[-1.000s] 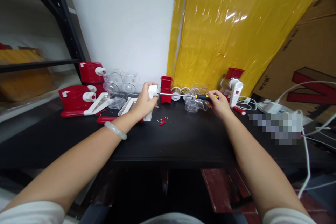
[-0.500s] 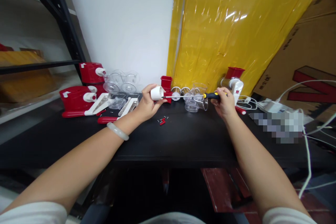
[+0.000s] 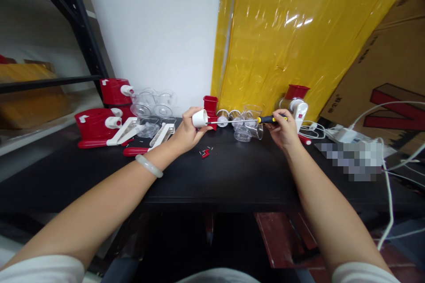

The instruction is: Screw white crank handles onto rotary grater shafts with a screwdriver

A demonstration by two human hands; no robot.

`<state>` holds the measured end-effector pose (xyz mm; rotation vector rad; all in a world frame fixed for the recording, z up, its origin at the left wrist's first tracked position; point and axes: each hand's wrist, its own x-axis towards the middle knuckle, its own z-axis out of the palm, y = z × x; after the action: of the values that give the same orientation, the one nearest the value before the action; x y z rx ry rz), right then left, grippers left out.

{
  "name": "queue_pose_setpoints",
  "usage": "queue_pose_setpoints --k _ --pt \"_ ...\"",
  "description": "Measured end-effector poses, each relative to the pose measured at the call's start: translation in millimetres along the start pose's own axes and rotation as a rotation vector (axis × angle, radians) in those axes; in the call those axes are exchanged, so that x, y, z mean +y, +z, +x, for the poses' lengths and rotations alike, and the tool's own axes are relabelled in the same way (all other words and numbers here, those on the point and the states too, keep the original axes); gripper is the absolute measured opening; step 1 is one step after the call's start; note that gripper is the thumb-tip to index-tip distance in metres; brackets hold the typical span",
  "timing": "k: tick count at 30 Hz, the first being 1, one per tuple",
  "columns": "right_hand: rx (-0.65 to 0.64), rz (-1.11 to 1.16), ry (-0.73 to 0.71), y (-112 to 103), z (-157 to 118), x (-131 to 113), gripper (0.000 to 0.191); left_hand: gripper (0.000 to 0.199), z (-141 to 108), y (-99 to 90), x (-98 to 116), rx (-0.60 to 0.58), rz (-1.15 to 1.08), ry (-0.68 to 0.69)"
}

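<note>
My left hand [image 3: 189, 131] is closed around a white cup-shaped plastic part [image 3: 199, 118], whose open end faces right. In my right hand [image 3: 282, 128] is a screwdriver [image 3: 265, 120] with a black and yellow handle, held level. Its long shaft points left, and the tip meets the open end of the white part; what it touches inside is hidden. Below, on the black table [image 3: 232, 177], lie small red pieces [image 3: 206, 154] and several screws. Behind the shaft stand a red plastic chute [image 3: 210, 105], metal grater drums [image 3: 222, 117] and clear plastic parts [image 3: 244, 132].
Red machine bodies [image 3: 94, 126] with white arms stand at the left, beside clear plastic bowls [image 3: 154, 101]. A red and white grater [image 3: 299, 108] stands back right, near white cables [image 3: 387, 185] and a cardboard box [image 3: 381, 62]. A black metal shelf frame [image 3: 79, 22] rises at left.
The white part in my left hand has shifted very slightly to the right. My right hand's fingers have moved a little on the screwdriver handle; the tip stays at the white part.
</note>
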<state>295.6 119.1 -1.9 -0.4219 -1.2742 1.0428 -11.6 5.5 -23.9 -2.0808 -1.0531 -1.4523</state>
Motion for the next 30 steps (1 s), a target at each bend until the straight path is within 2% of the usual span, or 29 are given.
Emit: queue_pose_setpoints --k 5,11,15,18,22,30 --pt "-0.013 0.012 0.020 -1.5 0.1 -0.1 0.038 0.063 0.5 -1.5 1.9 0.004 0.014 0.000" --pt "-0.105 0.070 0.081 -3.1 -1.9 -3.6 0.037 0.061 1.2 -3.7 3.0 -0.005 0.042 -0.002" --pt "-0.048 0.061 0.101 -3.2 1.5 2.5 0.037 0.059 2.8 -7.4 7.1 -0.041 0.010 -0.050" --pt "-0.028 -0.035 0.113 -5.4 4.4 8.7 0.045 0.057 4.4 -11.4 14.2 -0.120 0.020 -0.114" --pt "-0.035 -0.148 0.062 -9.2 4.9 11.1 0.043 0.056 6.8 -15.7 23.5 -0.219 0.064 -0.218" --pt "-0.092 -0.136 0.088 -8.9 3.4 12.8 0.042 0.050 8.3 -16.0 23.1 -0.194 0.068 -0.278"
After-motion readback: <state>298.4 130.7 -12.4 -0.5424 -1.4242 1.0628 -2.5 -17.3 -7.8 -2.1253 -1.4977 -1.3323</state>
